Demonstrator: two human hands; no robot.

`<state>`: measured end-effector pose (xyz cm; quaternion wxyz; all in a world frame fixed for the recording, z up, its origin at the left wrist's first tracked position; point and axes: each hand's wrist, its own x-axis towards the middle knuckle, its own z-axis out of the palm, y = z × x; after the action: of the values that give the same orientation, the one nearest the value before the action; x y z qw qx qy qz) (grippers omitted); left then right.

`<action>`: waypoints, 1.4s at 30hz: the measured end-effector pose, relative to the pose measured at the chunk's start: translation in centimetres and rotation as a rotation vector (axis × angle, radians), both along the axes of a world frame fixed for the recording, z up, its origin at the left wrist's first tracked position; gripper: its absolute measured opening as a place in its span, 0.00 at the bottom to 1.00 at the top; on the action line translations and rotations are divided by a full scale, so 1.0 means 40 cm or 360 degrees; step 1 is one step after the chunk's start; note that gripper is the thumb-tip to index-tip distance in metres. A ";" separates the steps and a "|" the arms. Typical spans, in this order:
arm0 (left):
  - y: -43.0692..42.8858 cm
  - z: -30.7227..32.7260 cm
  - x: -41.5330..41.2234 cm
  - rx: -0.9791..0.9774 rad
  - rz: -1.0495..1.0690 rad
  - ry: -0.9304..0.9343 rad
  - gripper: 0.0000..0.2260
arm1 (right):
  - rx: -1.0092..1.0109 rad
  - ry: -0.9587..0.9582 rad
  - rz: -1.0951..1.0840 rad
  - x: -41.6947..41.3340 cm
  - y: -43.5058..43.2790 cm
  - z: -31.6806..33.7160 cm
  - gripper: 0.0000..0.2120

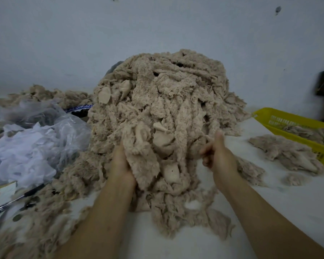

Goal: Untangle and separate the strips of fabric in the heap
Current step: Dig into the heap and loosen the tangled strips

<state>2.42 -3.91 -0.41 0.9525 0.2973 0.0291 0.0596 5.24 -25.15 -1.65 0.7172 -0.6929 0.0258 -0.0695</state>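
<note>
L grip [123,165] sunk in heap [166,101] mid-surface [269,202]; fingers hidden, I can't tell if closed. R grip [220,156] curled, pinching heap's edge strands, blurry.

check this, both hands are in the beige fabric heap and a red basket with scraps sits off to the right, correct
Not quite: in the head view the basket is yellow, not red. The rest stands: the left hand and right hand are in the beige fabric heap, and the basket holds scraps on the right.

Head view, angled forward and down, close over heap [163,113]
</note>
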 end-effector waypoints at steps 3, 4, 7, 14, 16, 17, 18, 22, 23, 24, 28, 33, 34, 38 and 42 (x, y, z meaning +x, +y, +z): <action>-0.031 -0.005 -0.002 0.0128 -0.0110 0.0006 0.23 | -0.0291 -0.0234 0.0414 -0.048 0.060 0.005 0.31; -0.038 0.000 -0.005 0.0171 -0.0172 -0.0042 0.20 | -0.0354 -0.0329 0.0561 -0.059 0.081 0.003 0.26; -0.058 -0.002 -0.009 0.0568 -0.0143 -0.0121 0.12 | -0.0458 -0.0384 0.0710 -0.066 0.113 -0.012 0.12; -0.095 -0.020 -0.018 0.1709 0.0028 -0.0150 0.08 | -0.0131 0.0031 0.0531 -0.043 0.069 0.001 0.09; -0.093 -0.024 -0.017 0.1721 0.0036 -0.0152 0.06 | 0.0450 0.0231 0.0632 -0.041 0.071 0.012 0.15; -0.090 -0.023 -0.015 0.1683 0.0053 -0.0154 0.05 | 0.0698 0.0299 0.0731 -0.040 0.068 0.019 0.17; -0.087 -0.021 -0.013 0.1648 0.0090 -0.0161 0.06 | 0.0801 0.0316 0.0835 -0.036 0.062 0.022 0.22; -0.080 -0.021 -0.012 0.1722 0.0203 -0.0228 0.12 | 0.0235 0.0172 0.0902 -0.038 0.061 0.007 0.24; -0.082 -0.023 -0.012 0.1750 0.0180 -0.0241 0.13 | 0.0099 0.0171 0.0871 -0.040 0.065 0.000 0.19; -0.086 -0.023 -0.013 0.1743 0.0148 -0.0243 0.13 | 0.0034 0.0175 0.0854 -0.035 0.067 -0.005 0.15; -0.083 -0.022 -0.012 0.1617 0.0136 -0.0187 0.06 | 0.0900 0.0013 0.0655 -0.001 0.022 0.028 0.10; -0.098 -0.056 0.007 0.2353 -0.0090 -0.0107 0.22 | 0.1362 0.0053 0.0011 0.033 -0.053 0.011 0.32; -0.103 -0.062 0.012 0.2548 -0.0089 -0.0098 0.24 | 0.1035 0.0138 -0.0066 0.036 -0.038 -0.008 0.29; -0.101 -0.066 0.012 0.2652 -0.0008 -0.0069 0.02 | -0.0014 0.0171 0.0016 0.037 0.029 -0.032 0.13; -0.094 -0.062 0.008 0.2382 0.0035 -0.0085 0.08 | -0.0795 -0.0066 0.0312 0.028 0.050 -0.051 0.15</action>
<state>2.74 -7.68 -2.88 0.4955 0.8640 -0.0393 0.0802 6.34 -23.13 -3.70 0.5276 -0.8461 -0.0741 -0.0180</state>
